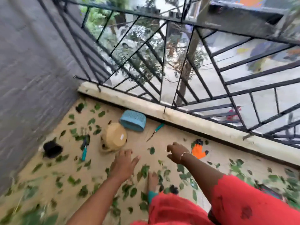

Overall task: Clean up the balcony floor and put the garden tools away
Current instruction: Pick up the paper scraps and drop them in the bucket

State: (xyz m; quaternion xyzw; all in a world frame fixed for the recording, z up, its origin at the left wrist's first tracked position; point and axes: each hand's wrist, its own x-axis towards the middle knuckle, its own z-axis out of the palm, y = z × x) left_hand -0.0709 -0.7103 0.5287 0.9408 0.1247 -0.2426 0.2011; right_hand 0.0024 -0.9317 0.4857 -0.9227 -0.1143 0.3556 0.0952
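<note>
Tan balcony floor (pixel 162 138) ran from the grey wall (pixel 32 62) on the left to the black railing (pixel 243 32) on the far side, with green leaves (pixel 144 170) strewn across it. You reached out over it with both hands, and neither held anything. Your left hand (pixel 125 161) had its fingers straight and loosely together, and your right hand (pixel 176 151) had its fingers loosely curled and pointing down.

Two teal-handled tools lay within reach. One tool (pixel 85 147) lay left of your left hand, past the overturned tan bowl (pixel 113 138). Its long axis ran near to far, with the handle at the near end. The other tool (pixel 158 128) lay beyond your right hand, close to the kerb, slanting from near-left to far-right with its handle at the far end. An orange glove (pixel 198 151) lay just right of your right wrist.

Judging by these positions, each hand had a tool on its own side. The glove was the closest pick for the right hand.
</note>
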